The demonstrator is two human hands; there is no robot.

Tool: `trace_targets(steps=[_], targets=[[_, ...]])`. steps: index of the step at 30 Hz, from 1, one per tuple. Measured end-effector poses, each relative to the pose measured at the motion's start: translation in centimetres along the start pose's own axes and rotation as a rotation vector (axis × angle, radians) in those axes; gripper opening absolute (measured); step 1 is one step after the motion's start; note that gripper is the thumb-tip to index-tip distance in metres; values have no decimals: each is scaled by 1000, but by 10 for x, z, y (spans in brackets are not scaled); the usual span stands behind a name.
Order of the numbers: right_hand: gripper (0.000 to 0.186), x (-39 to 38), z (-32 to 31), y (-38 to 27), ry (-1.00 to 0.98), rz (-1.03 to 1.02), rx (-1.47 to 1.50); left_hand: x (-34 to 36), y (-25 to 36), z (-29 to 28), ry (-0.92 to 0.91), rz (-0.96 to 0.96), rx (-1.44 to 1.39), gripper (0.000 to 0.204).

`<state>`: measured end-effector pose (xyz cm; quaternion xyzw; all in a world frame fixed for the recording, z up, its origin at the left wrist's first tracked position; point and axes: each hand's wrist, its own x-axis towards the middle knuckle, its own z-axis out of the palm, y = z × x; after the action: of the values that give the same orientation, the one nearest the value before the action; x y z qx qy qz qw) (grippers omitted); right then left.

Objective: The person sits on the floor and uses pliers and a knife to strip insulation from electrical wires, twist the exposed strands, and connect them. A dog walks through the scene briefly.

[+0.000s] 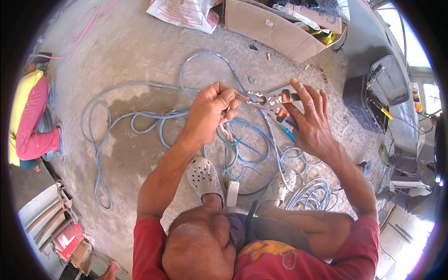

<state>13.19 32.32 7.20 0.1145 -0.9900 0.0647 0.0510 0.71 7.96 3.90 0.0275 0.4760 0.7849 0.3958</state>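
Out in front of me, my left hand point(212, 109) pinches a wire point(242, 96) whose reddish-brown end sticks out past the thumb. My right hand point(313, 122) holds wire strippers point(260, 99) with orange and black handles, some fingers stretched out along them. The tool's jaws point left and meet or nearly meet the wire's end; I cannot tell whether they grip it. Below my left hand hang a whitish cord and a green wire point(226, 157). A white box-shaped fitting point(232, 193) stands between my shoes.
Loops of blue cable point(135, 114) spread over the concrete floor, with a grey coil point(313, 195) beside my right shoe. A teal tool point(286, 132) lies under my right hand. Ahead stand a cardboard box point(273, 35) and a black toolbox point(361, 102). Another person point(35, 119) is at far left.
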Motion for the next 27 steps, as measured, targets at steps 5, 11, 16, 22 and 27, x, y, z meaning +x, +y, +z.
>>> trace_targets(steps=[5,11,16,22,27], targets=[[43,10,-1,2,75,-95,-31,-2,-10,5,28,31,10,14],[34,11,-2,1,92,-89,-61,-4,-10,8,41,86,29,14],[32,12,-5,-3,70,-73,22,-5,-16,10,77,197,114,14],[33,5,-6,-16,-74,8,388,1,-24,10,119,749,531,15],[47,2,-34,-27,-598,408,1278,15,-18,-7,62,1169,852,8]])
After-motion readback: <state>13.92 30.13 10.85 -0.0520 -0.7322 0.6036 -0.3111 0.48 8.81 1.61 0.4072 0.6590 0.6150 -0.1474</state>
